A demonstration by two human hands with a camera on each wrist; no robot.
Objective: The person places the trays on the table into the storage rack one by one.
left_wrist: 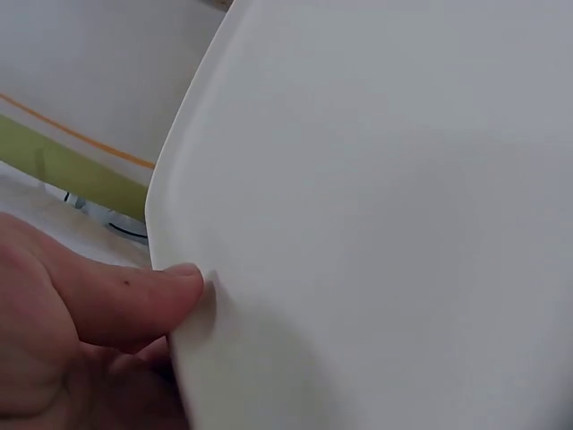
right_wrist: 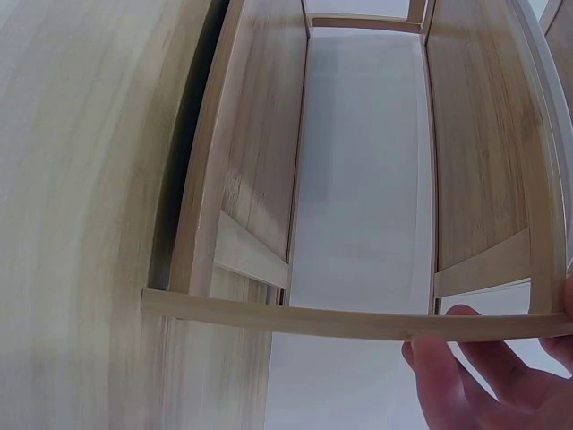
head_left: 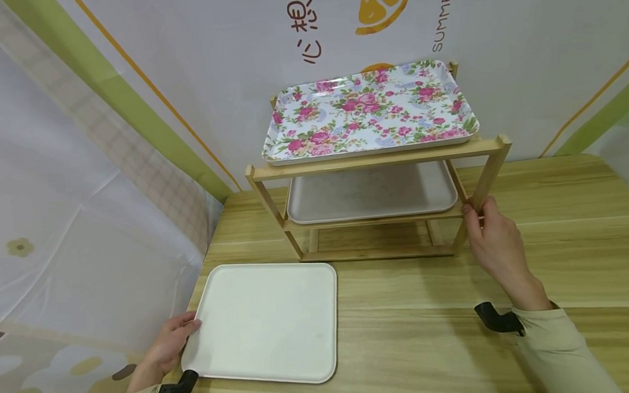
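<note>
While your left hand (head_left: 166, 346) sits nearest you at the table's (head_left: 556, 257) front left corner, it grips the near left rim of a plain white tray (head_left: 264, 322). The left wrist view shows your thumb (left_wrist: 134, 300) pressed on top of the rim with the other fingers curled underneath. That tray lies flat on the wood, in front of the rack and left of centre. Your left forearm comes in low from the bottom edge, with a black strap mount at the wrist.

Further out on the right, your right arm stretches forward, in a pale sleeve (head_left: 559, 350), wrist slightly bent. Your right hand (head_left: 490, 236) reaches the front right post of a bamboo rack (head_left: 375, 159), with fingers (right_wrist: 448, 358) curled round the post at the level of the lower shelf.

On that lower shelf lies a grey tray (head_left: 371, 191). On the top shelf rests a floral tray (head_left: 369, 111), pink roses on white. Behind the rack hangs a printed backdrop (head_left: 496, 28).
</note>
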